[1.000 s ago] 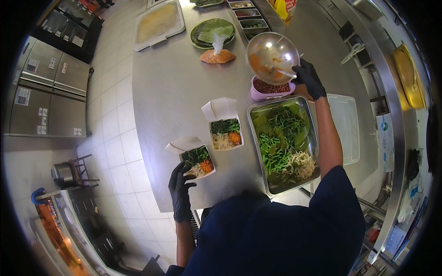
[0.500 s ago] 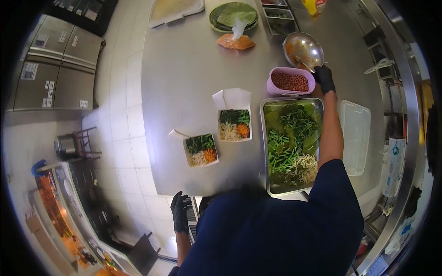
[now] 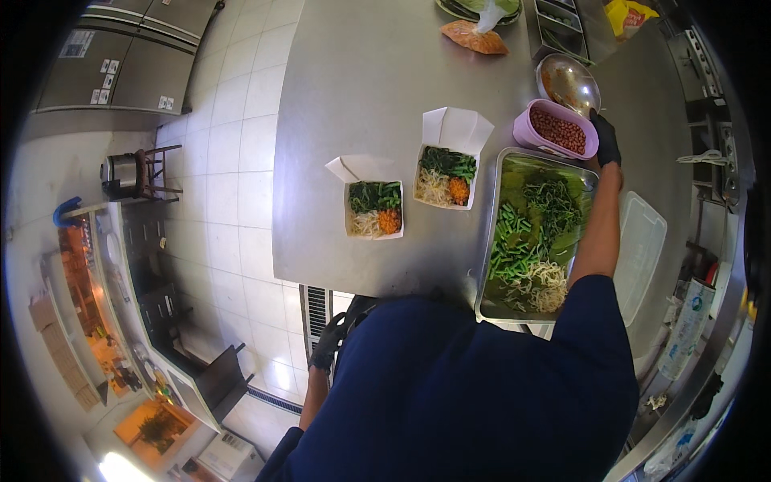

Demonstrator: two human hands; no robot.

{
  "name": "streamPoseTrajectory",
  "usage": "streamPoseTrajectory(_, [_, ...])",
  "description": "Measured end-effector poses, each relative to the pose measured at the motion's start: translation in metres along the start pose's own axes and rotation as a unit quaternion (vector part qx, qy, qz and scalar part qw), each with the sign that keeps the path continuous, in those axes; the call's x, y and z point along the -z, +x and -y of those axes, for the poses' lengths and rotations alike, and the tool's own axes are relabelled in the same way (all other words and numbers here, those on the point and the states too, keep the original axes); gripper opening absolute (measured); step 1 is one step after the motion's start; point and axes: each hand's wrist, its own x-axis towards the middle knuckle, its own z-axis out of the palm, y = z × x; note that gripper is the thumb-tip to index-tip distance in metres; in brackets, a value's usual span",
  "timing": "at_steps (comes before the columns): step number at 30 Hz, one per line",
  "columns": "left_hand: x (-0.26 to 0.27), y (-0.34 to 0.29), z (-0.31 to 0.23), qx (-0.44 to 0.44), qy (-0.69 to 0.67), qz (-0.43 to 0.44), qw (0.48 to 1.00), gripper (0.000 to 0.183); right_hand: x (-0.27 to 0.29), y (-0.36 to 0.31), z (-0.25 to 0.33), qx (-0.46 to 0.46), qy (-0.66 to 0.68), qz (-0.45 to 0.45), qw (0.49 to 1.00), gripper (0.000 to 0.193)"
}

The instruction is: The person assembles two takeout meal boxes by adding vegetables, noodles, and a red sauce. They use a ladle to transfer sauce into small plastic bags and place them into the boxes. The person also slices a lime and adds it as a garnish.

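Observation:
My right hand, in a black glove, reaches forward to the right end of a lilac tub of red-brown peanuts. Its fingertips are by the near rim of a steel bowl with orange residue; what they grip is hidden. Low beside my body, below the table edge, my gloved left hand is empty, fingers loosely bent and apart. Two white cartons, one nearer and one farther, stand with lids up, holding greens, bean sprouts and orange shreds. Under my right arm lies a metal tray of cut green beans, leafy greens and sprouts.
A clear plastic lid lies right of the tray. Farther back are a tied bag of orange food, leaves, a compartmented steel container and a yellow packet. The steel table's front edge is by my torso.
The view has shifted, with the table's things now farther right. My right hand stays by the bowl and tub, and the spoon in the bowl no longer shows clearly. My left hand is closer to my torso.

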Motion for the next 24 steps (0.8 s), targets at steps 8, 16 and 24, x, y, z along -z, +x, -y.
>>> streamPoseTrajectory(8, [0.013, -0.012, 0.039, 0.02, -0.001, -0.001, 1.0, 0.055, 0.0, -0.186, 0.074, 0.112, 0.185, -0.247, 0.945, 0.06])
streamPoseTrajectory(16, [0.061, 0.003, 0.056, -0.001, 0.001, 0.008, 1.0, 0.055, -0.13, -0.429, 0.116, 0.051, 0.206, 0.348, 0.913, 0.03])
streamPoseTrajectory(24, [0.178, 0.054, 0.101, -0.012, -0.018, 0.018, 1.0, 0.055, -0.246, -0.628, 0.102, -0.017, 0.115, 0.64, 0.76, 0.048])
